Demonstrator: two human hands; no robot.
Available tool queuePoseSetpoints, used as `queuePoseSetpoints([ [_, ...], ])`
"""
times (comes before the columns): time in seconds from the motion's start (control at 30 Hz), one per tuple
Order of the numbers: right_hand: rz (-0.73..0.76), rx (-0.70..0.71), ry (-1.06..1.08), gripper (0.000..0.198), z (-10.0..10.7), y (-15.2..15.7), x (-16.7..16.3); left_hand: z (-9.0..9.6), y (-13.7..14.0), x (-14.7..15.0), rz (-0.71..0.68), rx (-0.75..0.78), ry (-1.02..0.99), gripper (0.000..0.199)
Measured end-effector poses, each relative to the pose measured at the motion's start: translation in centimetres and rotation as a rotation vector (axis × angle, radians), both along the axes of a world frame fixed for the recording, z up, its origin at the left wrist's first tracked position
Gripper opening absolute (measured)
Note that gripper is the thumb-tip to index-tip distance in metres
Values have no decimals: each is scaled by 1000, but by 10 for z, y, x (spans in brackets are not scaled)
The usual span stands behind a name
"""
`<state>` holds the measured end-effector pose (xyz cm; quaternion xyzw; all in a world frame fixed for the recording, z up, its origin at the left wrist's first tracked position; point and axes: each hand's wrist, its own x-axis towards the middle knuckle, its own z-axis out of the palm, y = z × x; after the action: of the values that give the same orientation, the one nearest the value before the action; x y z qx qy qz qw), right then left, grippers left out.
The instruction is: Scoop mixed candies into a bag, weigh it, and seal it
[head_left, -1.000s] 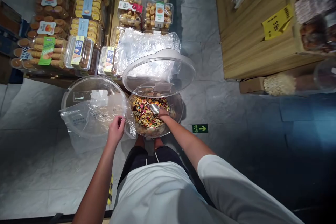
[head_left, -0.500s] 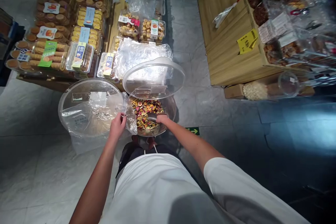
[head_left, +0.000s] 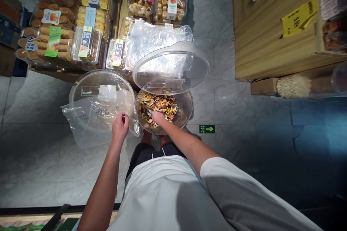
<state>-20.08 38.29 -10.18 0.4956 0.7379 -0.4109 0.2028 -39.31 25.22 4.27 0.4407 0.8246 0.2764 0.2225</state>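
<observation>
At the left of the frame, a clear plastic bag (head_left: pixel 84 121), thin, creased and shiny, hangs over a round transparent bin (head_left: pixel 72 92); the left hand (head_left: pixel 120 127) pinches its right part between thumb and fingers. Right of it, at the frame's center, the right hand (head_left: pixel 158 117) is closed around a metal scoop (head_left: pixel 149 111), whose end is sunk in a colorful dried mix (head_left: pixel 164 104) of yellow, orange, dark red and pale pieces. The mix lies in a second transparent bin (head_left: pixel 188 113).

Cookie boxes (head_left: pixel 55 41) crowd the upper left, and the two bins stand just beside each other, so there is little room between them. A clear domed lid (head_left: pixel 171 68) stands tilted over the open bin's far side, its rim close above the mix. Bare gray floor (head_left: pixel 230 158) stretches right past a green exit sign (head_left: pixel 207 129), as far as the wooden cabinet (head_left: pixel 271 54) at upper right.

Compared with half a second ago, the right hand and scoop have shifted toward the bin's left side; the left hand keeps its pinch.
</observation>
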Motion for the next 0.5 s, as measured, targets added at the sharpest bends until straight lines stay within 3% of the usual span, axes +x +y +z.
queuePoseSetpoints([
  [0.13,24,-23,26,27,0,-15,7,1,3,-4,-13,-4,-8,18],
  [0.3,-18,-125,65,21,-6,4,46,4,4,-9,-43,17,-30,19],
  [0.5,-144,-231,194,33,-1,13,76,4,2,-8,-70,-24,-63,20],
])
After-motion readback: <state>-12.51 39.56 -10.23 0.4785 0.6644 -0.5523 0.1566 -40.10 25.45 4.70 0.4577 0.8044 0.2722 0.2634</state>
